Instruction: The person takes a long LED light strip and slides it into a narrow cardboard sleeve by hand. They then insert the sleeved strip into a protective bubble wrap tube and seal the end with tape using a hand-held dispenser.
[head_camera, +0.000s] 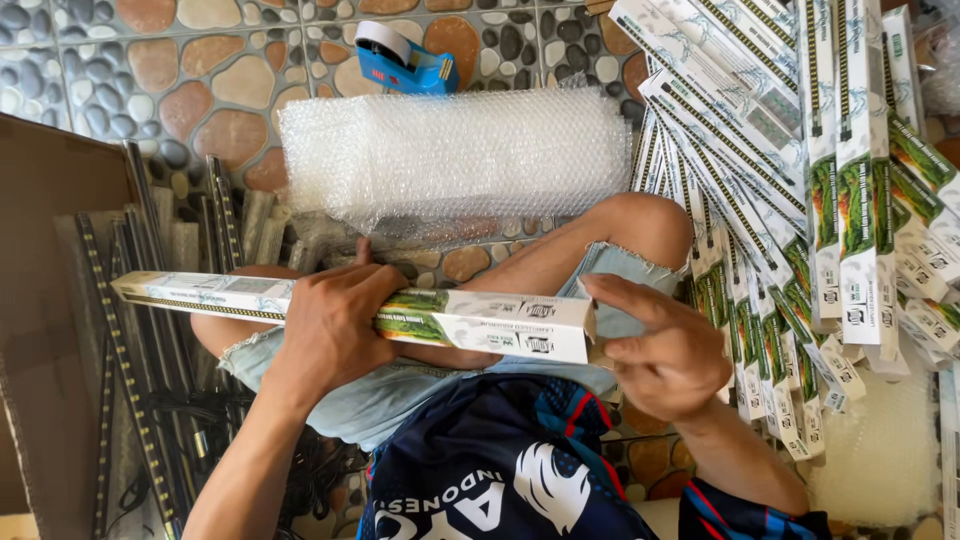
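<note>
I hold a long narrow white box with green leafy print level across my lap. My left hand wraps around its middle, fingers over the top. At the box's right end my right hand pinches the end flap with thumb and fingers. The box's left end reaches out over several long dark strips.
A stack of bubble wrap lies ahead of my knees, with a blue tape dispenser behind it. Many identical boxes fan out on the right. Dark strips and cables and a brown cardboard sheet lie on the left, on a pebble-pattern floor.
</note>
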